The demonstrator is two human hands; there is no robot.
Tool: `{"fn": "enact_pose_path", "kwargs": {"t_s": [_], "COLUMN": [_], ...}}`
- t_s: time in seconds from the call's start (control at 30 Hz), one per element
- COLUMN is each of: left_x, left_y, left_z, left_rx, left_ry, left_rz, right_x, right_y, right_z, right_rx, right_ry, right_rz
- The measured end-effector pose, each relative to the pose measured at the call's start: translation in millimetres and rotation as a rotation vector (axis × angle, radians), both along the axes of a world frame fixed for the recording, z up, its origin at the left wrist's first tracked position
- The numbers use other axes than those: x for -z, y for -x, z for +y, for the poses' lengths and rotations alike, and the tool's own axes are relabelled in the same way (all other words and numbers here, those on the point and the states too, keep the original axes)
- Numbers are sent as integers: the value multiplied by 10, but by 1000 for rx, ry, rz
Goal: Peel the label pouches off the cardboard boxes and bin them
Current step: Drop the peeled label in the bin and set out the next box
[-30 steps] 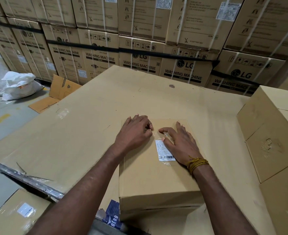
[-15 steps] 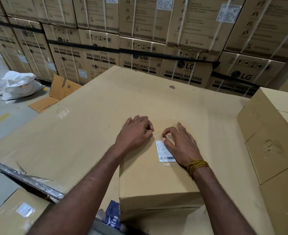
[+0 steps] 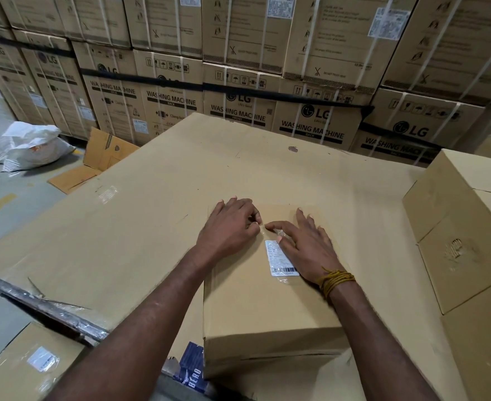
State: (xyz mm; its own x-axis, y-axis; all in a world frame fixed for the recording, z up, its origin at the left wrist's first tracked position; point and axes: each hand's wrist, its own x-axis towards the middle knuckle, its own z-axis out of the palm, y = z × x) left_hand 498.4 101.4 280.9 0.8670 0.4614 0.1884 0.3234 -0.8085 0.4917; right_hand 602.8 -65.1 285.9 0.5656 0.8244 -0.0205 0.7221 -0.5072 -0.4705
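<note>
Clear plastic label pouch with its white barcode slip sits flat on top of the small brown cardboard box. The right hand has splayed wider since a moment ago, index reaching to the pouch's far corner. The left hand, fingers curled, picks there; whether it grips film, I cannot tell. The peel has barely begun.

A single wide-angle head-worn camera looks forward and steeply down, close above the left hand and right hand, with stacked cartons filling the view far beyond both hands.
</note>
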Motion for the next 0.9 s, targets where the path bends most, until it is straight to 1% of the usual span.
{"fn": "enact_pose_path", "kwargs": {"t_s": [0.1,0.3,0.43,0.9], "left_x": [5,-1,16,29], "left_y": [-3,-5,-11,-19], "left_z": [-4,-4,2,7], "left_rx": [-1,-2,-2,-1], "left_ry": [5,8,11,12], "left_rz": [-1,-2,-1,-4], "right_x": [14,10,25,57], "right_y": [2,-11,-13,-45], "right_z": [7,-2,5,-2], "right_rx": [20,1,21,17], "right_ry": [-29,-9,-43,-39], "right_rz": [12,8,15,7]}}
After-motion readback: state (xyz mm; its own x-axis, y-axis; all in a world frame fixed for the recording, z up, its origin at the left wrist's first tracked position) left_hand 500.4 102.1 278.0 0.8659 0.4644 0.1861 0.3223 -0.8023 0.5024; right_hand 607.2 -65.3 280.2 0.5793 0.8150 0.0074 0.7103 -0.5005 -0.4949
